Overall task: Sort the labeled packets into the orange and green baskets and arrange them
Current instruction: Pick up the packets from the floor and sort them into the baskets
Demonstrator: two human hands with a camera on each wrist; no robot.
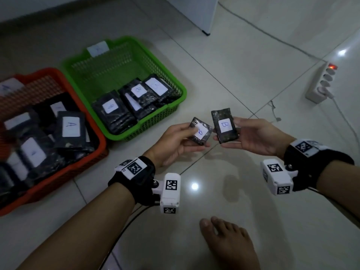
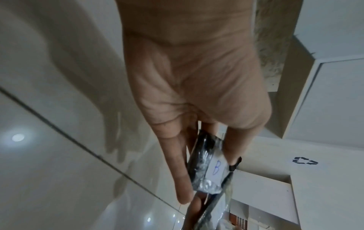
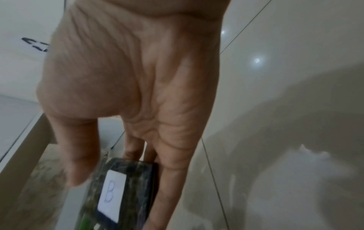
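Both hands hold one packet each above the glossy tiled floor [image 1: 253, 65]. Left hand [image 1: 171, 143] pinches a crinkly black plastic-wrapped packet [image 1: 200, 133] with a white label reading "B"; right hand [image 1: 257, 137] grips a flat rectangular packet [image 1: 225, 125], also marked "B". Nearby, the green mesh basket [image 1: 152, 125] holds "B" packets; the orange basket [image 1: 78, 168] beside it holds "A" packets.

orange plastic basket [image 1: 81, 168] left of green plastic basket [image 1: 155, 123], touching, both on tiled floor [image 1: 243, 65]; white power strip [image 1: 321, 82] far right.
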